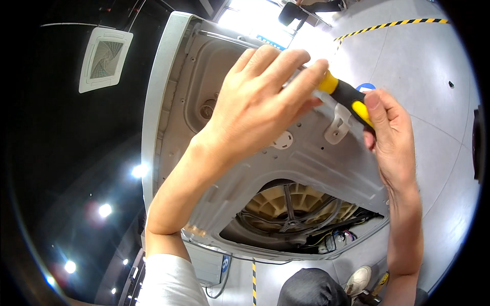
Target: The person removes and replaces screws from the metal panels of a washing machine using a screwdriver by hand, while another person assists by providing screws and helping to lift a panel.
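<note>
A screwdriver with a black and yellow handle (343,93) is held between my two hands, in front of the grey metal back panel (316,163) of a washing machine. My right hand (390,127) is closed round the rear of the handle, thumb along its yellow part. Curled fingers of my left hand (268,97) close over the front end, where handle and shaft meet; they hide the tip. A bent metal bracket (338,125) and a white round cap (283,140) sit on the panel just below the hands. Whether the tip touches anything cannot be seen.
Through a large cut-out in the panel show a cream drum with a spoked pulley wheel (291,223) and several wires (337,237). My knee (314,288) and a white shoe (359,279) are below. Black-and-yellow tape (393,23) marks the grey floor (439,76).
</note>
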Motion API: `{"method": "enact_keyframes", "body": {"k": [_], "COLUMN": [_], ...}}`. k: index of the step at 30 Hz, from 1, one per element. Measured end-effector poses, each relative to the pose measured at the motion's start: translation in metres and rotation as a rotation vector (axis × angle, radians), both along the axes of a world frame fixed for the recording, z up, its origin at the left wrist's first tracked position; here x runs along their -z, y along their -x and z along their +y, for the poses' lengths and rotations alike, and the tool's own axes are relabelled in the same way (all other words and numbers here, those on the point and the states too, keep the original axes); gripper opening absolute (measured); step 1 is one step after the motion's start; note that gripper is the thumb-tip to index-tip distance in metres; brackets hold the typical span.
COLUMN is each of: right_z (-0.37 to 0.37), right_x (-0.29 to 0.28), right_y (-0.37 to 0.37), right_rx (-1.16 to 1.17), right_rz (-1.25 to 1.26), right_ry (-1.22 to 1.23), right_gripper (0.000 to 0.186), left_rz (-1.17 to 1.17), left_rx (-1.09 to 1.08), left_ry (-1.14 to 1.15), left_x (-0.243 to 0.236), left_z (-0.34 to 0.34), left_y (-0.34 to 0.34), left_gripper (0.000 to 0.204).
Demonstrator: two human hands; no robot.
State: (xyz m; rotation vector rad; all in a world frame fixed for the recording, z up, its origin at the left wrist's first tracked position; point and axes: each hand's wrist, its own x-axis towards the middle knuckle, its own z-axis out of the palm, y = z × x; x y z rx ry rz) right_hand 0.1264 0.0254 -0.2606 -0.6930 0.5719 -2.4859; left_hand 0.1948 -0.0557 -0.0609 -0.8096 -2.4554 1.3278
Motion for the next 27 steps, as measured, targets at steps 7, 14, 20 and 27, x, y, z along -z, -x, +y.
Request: {"method": "enact_keyframes", "body": {"k": [7,14,20,27], "right_z": [0.006,0.009,0.009,0.019], "right_x": [-0.012,0.006,-0.010,-0.006], "right_y": [-0.013,-0.002,-0.022,-0.009], "right_rx": [0.159,-0.084,0.094,-0.061], "right_rz": [-0.028,0.047,-0.020,0.029], "right_ry": [0.111,0.096,0.182,-0.014], "right_gripper": [0.028,0.033,0.040,0.045], "left_rz": [0.058,0.072,0.092,0.107], "left_rx": [0.012,0.043,0.008,0.027], "left_ry": [0.017,-0.006,0.022,0.022], "left_x": [0.005,0.005,0.006,0.005], "left_z": [-0.003,-0.004,-0.002,-0.004], "left_y": [-0.001,0.000,-0.003,-0.003], "left_gripper": [0.044,0.043,0.043,0.039]}}
